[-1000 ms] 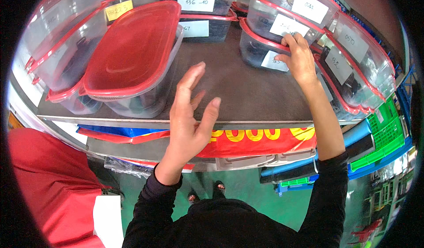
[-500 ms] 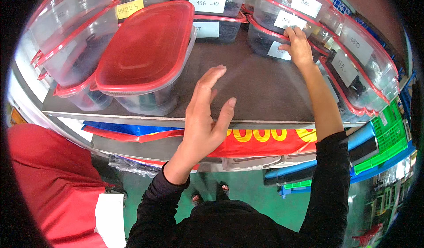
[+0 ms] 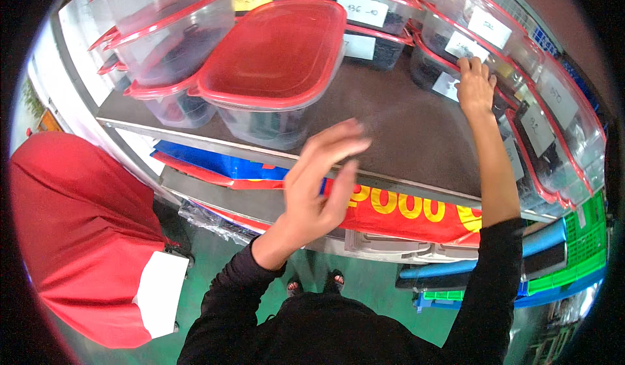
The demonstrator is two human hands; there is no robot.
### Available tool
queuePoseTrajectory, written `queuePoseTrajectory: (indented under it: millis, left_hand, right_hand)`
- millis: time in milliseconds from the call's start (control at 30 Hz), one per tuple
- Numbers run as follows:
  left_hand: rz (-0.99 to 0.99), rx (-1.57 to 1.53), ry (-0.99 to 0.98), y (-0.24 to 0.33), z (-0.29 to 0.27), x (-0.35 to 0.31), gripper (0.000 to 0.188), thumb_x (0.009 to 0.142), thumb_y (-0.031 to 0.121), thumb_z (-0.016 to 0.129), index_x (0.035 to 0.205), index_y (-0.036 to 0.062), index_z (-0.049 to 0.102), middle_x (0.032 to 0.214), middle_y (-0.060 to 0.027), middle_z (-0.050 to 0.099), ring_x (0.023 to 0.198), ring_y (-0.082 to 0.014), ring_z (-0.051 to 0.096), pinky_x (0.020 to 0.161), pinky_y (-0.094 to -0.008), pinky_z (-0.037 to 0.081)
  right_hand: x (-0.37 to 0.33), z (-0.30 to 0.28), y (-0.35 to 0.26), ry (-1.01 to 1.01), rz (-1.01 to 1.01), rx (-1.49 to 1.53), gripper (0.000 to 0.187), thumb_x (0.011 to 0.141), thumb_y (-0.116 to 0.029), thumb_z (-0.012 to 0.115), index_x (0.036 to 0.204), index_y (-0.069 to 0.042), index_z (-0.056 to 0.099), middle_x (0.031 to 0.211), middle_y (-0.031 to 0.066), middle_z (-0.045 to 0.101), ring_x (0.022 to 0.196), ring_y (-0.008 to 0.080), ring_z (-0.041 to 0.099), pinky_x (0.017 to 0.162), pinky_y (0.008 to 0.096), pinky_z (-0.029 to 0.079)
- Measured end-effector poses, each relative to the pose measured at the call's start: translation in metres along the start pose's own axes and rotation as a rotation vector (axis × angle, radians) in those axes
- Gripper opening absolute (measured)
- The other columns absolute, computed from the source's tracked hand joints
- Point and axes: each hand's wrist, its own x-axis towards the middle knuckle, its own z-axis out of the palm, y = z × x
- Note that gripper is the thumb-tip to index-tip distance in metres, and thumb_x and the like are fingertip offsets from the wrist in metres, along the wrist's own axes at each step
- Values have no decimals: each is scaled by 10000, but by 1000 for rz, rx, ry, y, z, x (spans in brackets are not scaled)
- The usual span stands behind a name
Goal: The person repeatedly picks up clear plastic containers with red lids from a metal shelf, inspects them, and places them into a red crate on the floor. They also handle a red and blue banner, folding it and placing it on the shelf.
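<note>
My left hand (image 3: 322, 186) hovers over the front edge of the shelf (image 3: 390, 131), its fingers apart, slightly blurred and holding nothing. Just beyond it, to the left, is a large clear plastic container (image 3: 270, 127) with a red lid (image 3: 277, 53). At the right, my right hand (image 3: 476, 92) reaches to a stack of clear red-lidded containers. Its spread, bent fingers rest against the front of one container (image 3: 430, 69), by white paper labels (image 3: 465, 46). Dark contents show through its wall; the fingertips are partly hidden.
More stacked containers line the left (image 3: 169, 46), back (image 3: 371, 13) and right (image 3: 540, 131) of the shelf. Red and blue printed sheets (image 3: 403, 212) lie on a lower level. A person in a red garment (image 3: 84, 235) is at the left. Green crates (image 3: 583, 241) stand at lower right.
The view has turned, so the shelf sits farther right in the picture. My left hand has moved leftward relative to the shelf, toward the large container. My right hand stays at the right-hand stack.
</note>
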Motion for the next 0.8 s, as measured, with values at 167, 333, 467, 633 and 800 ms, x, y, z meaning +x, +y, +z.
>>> queuePoseTrajectory:
  millis: [167, 333, 467, 633, 800]
  left_hand:
    - [21, 222, 377, -10, -48, -28, 267, 875, -49, 458, 1135, 1, 485, 1213, -170, 498, 1185, -309, 470, 972, -426, 389]
    - [40, 471, 359, -7, -64, -15, 364, 857, -30, 528, 1207, 7, 437, 1315, -163, 408, 1270, -277, 377, 1027, -403, 329]
    - [95, 594, 339, -4, -76, 3, 440, 753, -7, 639, 1168, 0, 492, 1257, -186, 475, 1224, -360, 403, 1031, -445, 283]
    - [251, 750, 41, 1, -73, 34, 541, 686, 228, 768, 1156, 74, 549, 1198, -115, 534, 1171, -321, 477, 1048, -504, 247]
    - [302, 963, -110, -4, -63, 56, 403, 726, 286, 728, 1057, 85, 613, 1018, -70, 631, 941, -229, 588, 912, -401, 387]
  right_hand:
    - [-9, -62, -62, 127, -158, 644, 371, 746, -106, 687, 1090, -117, 550, 1060, 114, 540, 1028, 315, 546, 866, 416, 476]
    - [29, -45, -110, 184, -224, 597, 368, 762, -154, 694, 1095, -120, 541, 1067, 97, 551, 1074, 303, 540, 862, 420, 480]
    - [46, -17, -120, -11, -100, 407, 349, 770, -205, 692, 1071, -119, 536, 1081, 87, 552, 1099, 286, 529, 870, 420, 482]
    - [59, 2, -116, 15, -129, 512, 173, 844, -120, 498, 966, -106, 620, 1032, 88, 594, 1041, 270, 583, 880, 477, 472]
    - [44, -23, -119, 124, -219, 377, 216, 835, -173, 549, 1029, -115, 623, 1023, 96, 585, 1035, 266, 573, 844, 453, 477]
